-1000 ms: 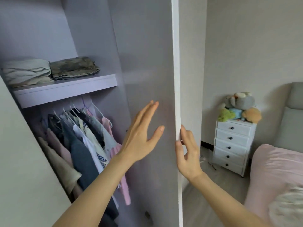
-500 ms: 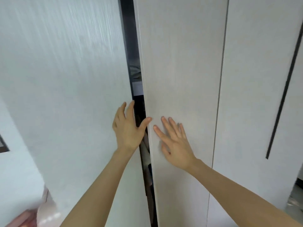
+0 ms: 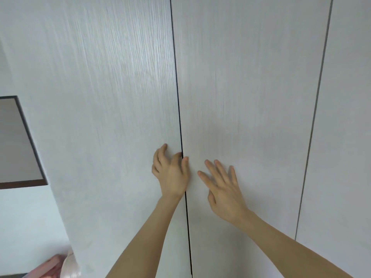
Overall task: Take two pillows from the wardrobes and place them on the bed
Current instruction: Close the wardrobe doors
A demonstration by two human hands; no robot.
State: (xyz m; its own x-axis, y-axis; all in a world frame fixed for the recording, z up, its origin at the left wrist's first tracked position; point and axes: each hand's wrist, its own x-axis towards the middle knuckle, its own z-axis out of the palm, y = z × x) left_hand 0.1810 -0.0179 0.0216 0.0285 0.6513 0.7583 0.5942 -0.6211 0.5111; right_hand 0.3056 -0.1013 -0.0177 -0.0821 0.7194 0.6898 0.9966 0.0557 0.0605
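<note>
The wardrobe's two doors, the left door [image 3: 112,117] and the right door [image 3: 247,97], now meet at a thin dark seam, where half a second ago a dark gap stood open between them and, a second ago, hanging clothes and a shelf showed inside. No pillow can be seen; the shut doors hide the inside. The left hand [image 3: 172,173] rests on the left door right at the seam, fingers curled and empty, its fingertips at the door's edge. The right hand [image 3: 222,187] lies flat on the right door just beside it, fingers spread wide, holding nothing, much as before. A third panel [image 3: 349,117] stands further right. At far left hangs a dark-framed picture [image 3: 18,141], and pink fabric [image 3: 52,265] shows at the bottom left corner.
</note>
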